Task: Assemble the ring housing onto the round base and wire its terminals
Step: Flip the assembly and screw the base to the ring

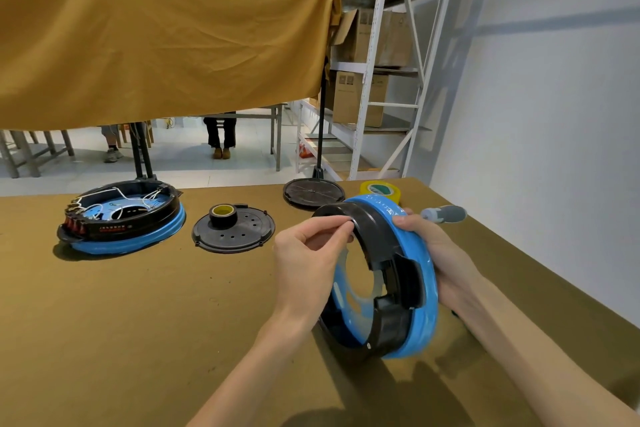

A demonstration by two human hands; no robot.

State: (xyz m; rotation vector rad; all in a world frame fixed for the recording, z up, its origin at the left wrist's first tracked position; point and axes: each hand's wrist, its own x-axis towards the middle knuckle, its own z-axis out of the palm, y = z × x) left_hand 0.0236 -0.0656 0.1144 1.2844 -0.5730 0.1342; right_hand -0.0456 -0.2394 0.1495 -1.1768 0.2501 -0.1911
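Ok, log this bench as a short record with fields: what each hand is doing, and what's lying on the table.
left hand: pinches top rim of black ring housing
right hand: grips blue base, assembly held on edge
finished unit: far left, white wires inside
perforated disc: centre, tape roll on it
ribbed disc: behind
yellow tape, screwdriver: right

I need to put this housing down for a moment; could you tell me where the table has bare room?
Bare cloth spans the near left, in front of the wired assembly and the perforated disc. The far right is crowded: ribbed disc, yellow tape, screwdriver.
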